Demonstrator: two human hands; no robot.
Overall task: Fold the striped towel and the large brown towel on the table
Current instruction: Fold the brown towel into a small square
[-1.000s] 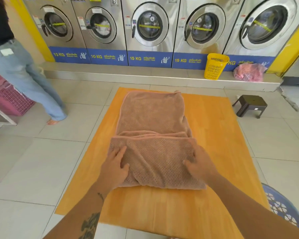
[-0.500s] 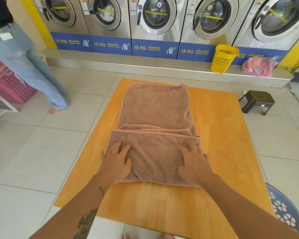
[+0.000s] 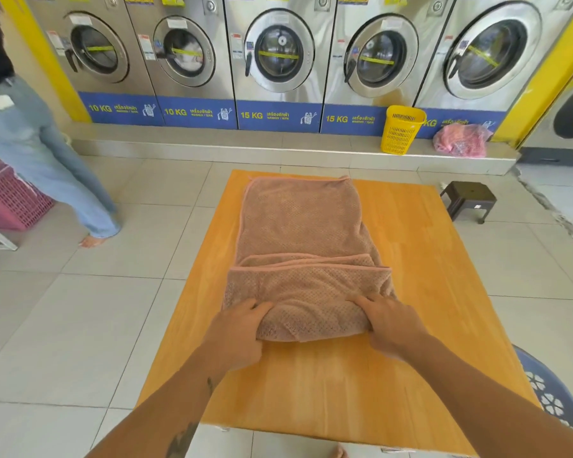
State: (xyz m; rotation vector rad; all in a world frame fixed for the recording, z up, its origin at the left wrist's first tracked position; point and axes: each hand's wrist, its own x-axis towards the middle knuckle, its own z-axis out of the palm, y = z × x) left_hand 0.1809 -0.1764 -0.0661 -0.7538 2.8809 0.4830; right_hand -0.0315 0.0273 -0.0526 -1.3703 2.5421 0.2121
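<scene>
Head cam: wooden table (image 3: pixel 427 259) spreads out on every side of the fingers. The brown towel (image 3: pixel 298 219) lies lengthwise on it, near end doubled over and the rest running away beyond the fingertips. Left hand (image 3: pixel 235 335) and right hand (image 3: pixel 389 325) each grip a near corner, fingers curled into the cloth.

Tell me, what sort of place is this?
Most likely a self-service laundromat: a row of front-loading washing machines marked 10 KG and 15 KG, a yellow basket on the ledge, a brown towel on the table.
</scene>
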